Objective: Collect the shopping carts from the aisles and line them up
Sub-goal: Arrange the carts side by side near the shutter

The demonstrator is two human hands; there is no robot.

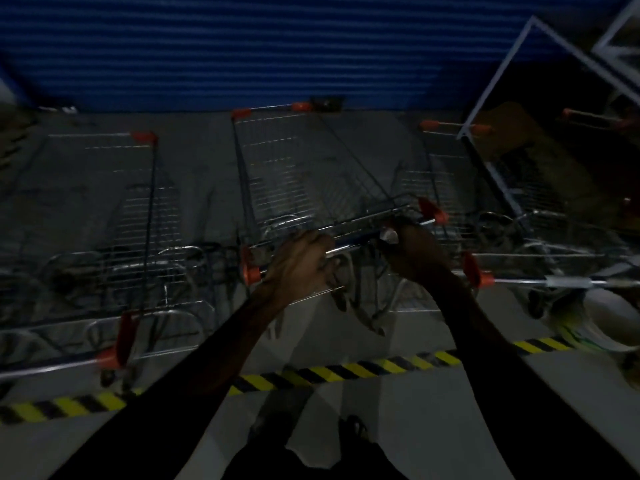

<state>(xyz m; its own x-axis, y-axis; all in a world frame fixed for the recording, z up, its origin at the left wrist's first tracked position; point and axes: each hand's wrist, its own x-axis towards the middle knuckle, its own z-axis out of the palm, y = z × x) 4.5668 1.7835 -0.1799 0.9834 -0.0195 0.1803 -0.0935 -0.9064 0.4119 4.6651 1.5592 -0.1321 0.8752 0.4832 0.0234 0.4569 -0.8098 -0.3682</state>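
Three wire shopping carts with orange corner caps stand side by side facing a blue shutter. The middle cart (298, 174) is right in front of me. My left hand (299, 261) grips its handle bar (353, 239) near the left orange end cap. My right hand (414, 251) grips the same bar near the right end. The left cart (114, 216) and the right cart (460, 199) stand untouched on either side, a small gap apart from the middle one.
A blue roller shutter (242, 46) closes off the far side. A yellow-and-black hazard stripe (329, 372) crosses the grey floor just behind the carts. A white-framed panel (502, 74) leans at the right. A pale bag-like object (595, 323) lies at the right edge.
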